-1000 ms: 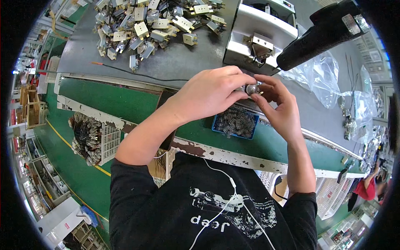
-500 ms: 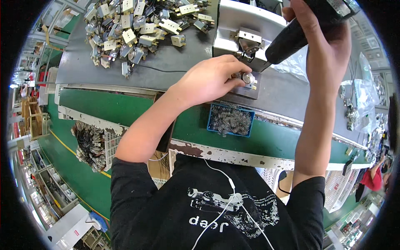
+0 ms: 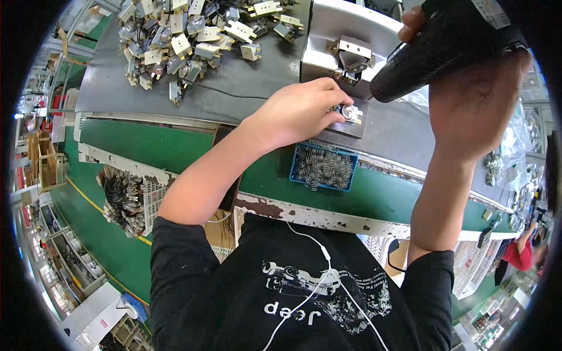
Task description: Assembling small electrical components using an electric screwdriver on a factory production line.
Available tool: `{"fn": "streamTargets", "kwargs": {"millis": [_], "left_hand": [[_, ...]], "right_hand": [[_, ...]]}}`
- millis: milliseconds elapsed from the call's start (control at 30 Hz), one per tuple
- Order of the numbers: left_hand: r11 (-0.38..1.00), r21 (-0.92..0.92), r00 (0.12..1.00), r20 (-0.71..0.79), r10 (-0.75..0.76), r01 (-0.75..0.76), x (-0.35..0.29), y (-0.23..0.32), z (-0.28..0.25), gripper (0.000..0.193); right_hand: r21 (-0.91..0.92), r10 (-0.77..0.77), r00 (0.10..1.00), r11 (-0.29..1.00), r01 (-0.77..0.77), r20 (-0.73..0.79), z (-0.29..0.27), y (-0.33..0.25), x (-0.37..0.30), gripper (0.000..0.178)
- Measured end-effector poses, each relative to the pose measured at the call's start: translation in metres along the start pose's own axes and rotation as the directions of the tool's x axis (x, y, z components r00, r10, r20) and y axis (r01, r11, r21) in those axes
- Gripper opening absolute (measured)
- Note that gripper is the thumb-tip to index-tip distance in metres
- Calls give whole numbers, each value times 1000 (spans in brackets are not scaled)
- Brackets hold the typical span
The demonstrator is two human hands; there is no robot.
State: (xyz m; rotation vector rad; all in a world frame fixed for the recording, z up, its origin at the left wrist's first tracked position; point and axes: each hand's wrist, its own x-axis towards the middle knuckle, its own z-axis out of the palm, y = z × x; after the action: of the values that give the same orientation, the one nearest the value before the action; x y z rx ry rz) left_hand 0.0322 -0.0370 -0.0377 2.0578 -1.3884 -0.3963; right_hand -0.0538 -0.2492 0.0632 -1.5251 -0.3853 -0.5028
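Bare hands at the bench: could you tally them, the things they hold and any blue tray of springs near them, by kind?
Bare hands, left hand and right hand: 2
Small metal part, held left: 1
Black tool, held right: 1
Blue tray of springs: 1
Total: 5

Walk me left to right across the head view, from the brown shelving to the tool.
Brown shelving → dark bundle → left hand → small part it holds → right hand together with the black tool it grips.
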Motion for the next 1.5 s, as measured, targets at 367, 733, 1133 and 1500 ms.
{"fn": "streamTargets", "kwargs": {"millis": [367,733,1133,1500], "left_hand": [[1000,9,998,-63,1,0,-2,1,3,28],[999,46,1000,-14,-26,26,-1,2,6,28],[998,57,1000,-6,-28,28,0,5,4,28],[997,54,998,14,-55,54,-1,9,4,23]], "right_hand": [[-314,-199,980,932,182,-24,58,-17,4,60],[-223,-139,923,973,60,-359,68,16,-10,71],[-98,-199,907,980,175,-371,71,27,-6,86],[-97,-149,955,987,128,-258,65,24,-12,78]]}}
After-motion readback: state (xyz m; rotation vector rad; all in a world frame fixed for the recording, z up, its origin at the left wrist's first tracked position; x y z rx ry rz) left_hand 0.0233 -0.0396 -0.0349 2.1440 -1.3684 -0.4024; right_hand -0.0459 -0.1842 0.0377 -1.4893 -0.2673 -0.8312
